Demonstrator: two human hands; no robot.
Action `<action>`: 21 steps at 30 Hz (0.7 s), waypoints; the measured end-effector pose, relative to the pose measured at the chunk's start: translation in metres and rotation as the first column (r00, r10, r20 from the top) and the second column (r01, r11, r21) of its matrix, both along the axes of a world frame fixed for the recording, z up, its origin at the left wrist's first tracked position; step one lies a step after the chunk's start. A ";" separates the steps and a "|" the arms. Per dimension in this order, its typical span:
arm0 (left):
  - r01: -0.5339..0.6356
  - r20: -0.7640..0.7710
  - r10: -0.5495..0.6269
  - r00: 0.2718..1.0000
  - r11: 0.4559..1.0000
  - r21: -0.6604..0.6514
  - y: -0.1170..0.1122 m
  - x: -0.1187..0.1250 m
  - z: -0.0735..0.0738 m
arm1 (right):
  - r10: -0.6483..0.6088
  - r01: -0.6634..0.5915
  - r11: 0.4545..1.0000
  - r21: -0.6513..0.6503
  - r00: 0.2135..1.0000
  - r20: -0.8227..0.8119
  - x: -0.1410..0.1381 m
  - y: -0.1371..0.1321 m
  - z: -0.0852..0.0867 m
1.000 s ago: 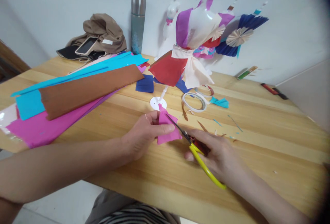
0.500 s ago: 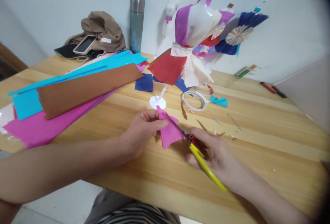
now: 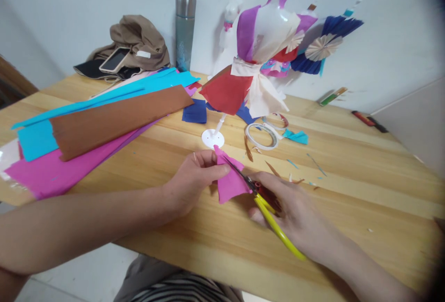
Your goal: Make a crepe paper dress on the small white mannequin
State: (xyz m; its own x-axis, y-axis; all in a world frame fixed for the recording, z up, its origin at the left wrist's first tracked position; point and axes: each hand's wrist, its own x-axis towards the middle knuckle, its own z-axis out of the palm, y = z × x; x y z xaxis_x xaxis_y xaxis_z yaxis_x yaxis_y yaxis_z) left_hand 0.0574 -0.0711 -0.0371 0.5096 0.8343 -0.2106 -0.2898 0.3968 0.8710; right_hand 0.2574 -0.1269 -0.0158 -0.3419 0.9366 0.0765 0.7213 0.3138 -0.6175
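Note:
My left hand [image 3: 193, 177] pinches a small folded piece of magenta paper [image 3: 229, 182] just above the wooden table [image 3: 347, 163]. My right hand [image 3: 292, 209] grips yellow-handled scissors [image 3: 264, 204], and their dark blades reach into the paper's upper edge. Behind the paper stands a doll figure on a white round base [image 3: 212, 138], dressed in red, cream and purple paper [image 3: 257, 56].
Long sheets of cyan, brown and magenta paper [image 3: 104, 121] lie at the left. A tape roll [image 3: 261, 136] and paper scraps lie beyond my hands. A steel flask [image 3: 184, 28], a tan cloth with a phone [image 3: 114, 59], and pens [image 3: 368, 122] are by the wall.
The magenta piece has turned in my left hand, its wide end now hanging down, and the scissors' blades have moved further along its edge.

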 end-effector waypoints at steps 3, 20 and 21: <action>0.004 -0.011 -0.004 1.000 1.000 0.002 -0.001 0.000 0.001 | 0.013 -0.013 1.000 0.013 1.000 -0.004 -0.001 0.001 0.000; 0.007 -0.033 -0.007 0.999 1.000 0.003 -0.001 0.000 0.002 | 0.025 -0.025 1.000 -0.005 0.999 -0.023 0.008 0.001 -0.014; 0.003 -0.030 -0.003 1.000 1.000 0.001 -0.001 0.000 0.002 | 0.024 -0.023 1.000 0.012 0.999 -0.031 0.009 0.001 -0.017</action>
State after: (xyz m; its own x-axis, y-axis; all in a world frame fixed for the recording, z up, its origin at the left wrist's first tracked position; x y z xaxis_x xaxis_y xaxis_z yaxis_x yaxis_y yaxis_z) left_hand 0.0573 -0.0721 -0.0351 0.5057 0.8328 -0.2252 -0.2619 0.3970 0.8797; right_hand 0.2669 -0.1262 -0.0328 -0.3612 0.9273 0.0984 0.6942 0.3379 -0.6355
